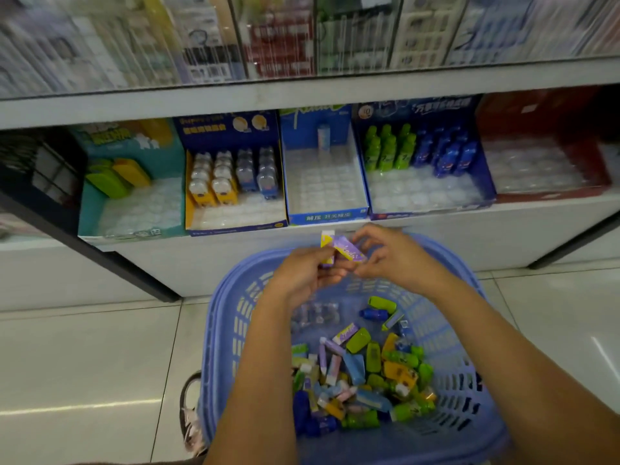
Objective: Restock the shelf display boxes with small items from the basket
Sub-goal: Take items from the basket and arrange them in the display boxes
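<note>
Left hand point(302, 280) and right hand point(392, 260) pinch a purple item point(349, 251) and a yellow item point(327, 241) over the basket point(214, 330) rim, 12 o'clock. Probably best: separate them, stand upright, fill the blue display box point(327, 218) from the rear slots.

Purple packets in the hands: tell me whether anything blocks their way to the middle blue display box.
Nothing visible does. The left hand and right hand hold the purple packets above the basket, right in front of the blue display box, whose front wall is low.
</note>
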`<state>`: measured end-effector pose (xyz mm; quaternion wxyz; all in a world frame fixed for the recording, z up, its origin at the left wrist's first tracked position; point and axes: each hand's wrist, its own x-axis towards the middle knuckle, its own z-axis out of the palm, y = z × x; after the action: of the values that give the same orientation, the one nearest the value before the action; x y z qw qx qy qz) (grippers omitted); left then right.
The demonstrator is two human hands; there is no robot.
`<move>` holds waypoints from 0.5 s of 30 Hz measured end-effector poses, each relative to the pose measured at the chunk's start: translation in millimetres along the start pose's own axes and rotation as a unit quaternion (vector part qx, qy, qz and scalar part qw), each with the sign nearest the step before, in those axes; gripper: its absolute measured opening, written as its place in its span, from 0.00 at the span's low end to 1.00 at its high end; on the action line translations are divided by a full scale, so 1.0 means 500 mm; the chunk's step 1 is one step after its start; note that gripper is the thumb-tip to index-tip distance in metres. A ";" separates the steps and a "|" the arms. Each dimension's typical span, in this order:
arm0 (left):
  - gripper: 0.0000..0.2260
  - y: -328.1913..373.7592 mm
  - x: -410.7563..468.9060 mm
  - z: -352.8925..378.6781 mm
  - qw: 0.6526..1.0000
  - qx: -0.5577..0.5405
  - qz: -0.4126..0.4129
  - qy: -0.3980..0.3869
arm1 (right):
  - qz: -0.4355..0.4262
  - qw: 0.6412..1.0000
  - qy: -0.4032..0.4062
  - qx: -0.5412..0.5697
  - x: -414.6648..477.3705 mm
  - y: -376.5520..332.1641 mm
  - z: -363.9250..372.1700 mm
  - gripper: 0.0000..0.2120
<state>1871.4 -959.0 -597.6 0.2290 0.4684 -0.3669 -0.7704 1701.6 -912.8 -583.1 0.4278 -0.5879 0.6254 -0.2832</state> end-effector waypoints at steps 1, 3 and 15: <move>0.12 0.026 -0.011 0.004 1.000 0.010 0.016 -0.003 | -0.040 0.996 0.037 -0.073 -0.001 -0.021 -0.002 0.14; 0.12 0.065 -0.036 0.014 0.998 0.052 0.046 -0.009 | -0.104 0.974 0.081 -0.184 -0.004 -0.054 -0.010 0.10; 0.13 0.117 -0.077 0.061 0.966 0.110 0.221 0.071 | -0.013 0.988 0.066 0.141 -0.011 -0.131 -0.042 0.10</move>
<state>1862.4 -958.0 -521.9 0.3658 0.4516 -0.5268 -0.6203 1715.6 -920.2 -515.7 0.4603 -0.5099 0.5984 -0.4123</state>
